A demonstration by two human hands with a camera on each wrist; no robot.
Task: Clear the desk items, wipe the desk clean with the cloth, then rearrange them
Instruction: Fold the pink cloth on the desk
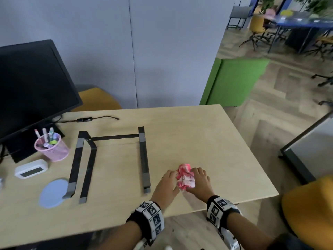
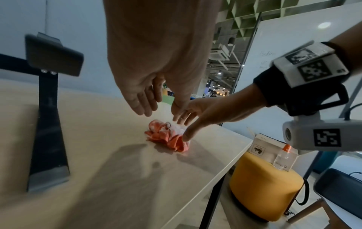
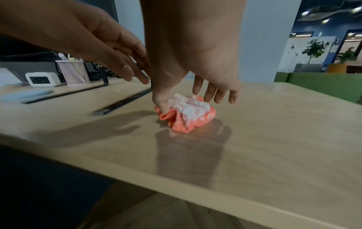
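Head view: our two hands meet over the crumpled pink-and-white cloth (image 1: 186,178), which lies low and right of centre in the frame on the wooden desk (image 1: 198,141). The left hand (image 1: 166,186) comes in beside it with fingers extended, the right hand (image 1: 199,183) lies over its right side. At left stand the black laptop stand (image 1: 111,159), the pink mesh pen cup (image 1: 52,148), the white digital clock (image 1: 31,168) and a blue coaster (image 1: 52,193), not yet cleared.

Left wrist view: the left hand (image 2: 154,65) hangs palm-down above the cloth (image 2: 166,137) at mid-frame, fingers straight and apart, holding nothing. The right hand (image 2: 211,111) reaches in from the right, its thumb touching the bundle.

Right wrist view: the right hand (image 3: 195,58) drops from the top of the frame, thumb pressed on the cloth (image 3: 188,113), fingers loosely spread just behind it; we see no closed grasp. The left hand (image 3: 109,51) hovers flat at upper left.

We judge the cloth soft, light and limp; gathering the bunched top folds should lift it cleanly
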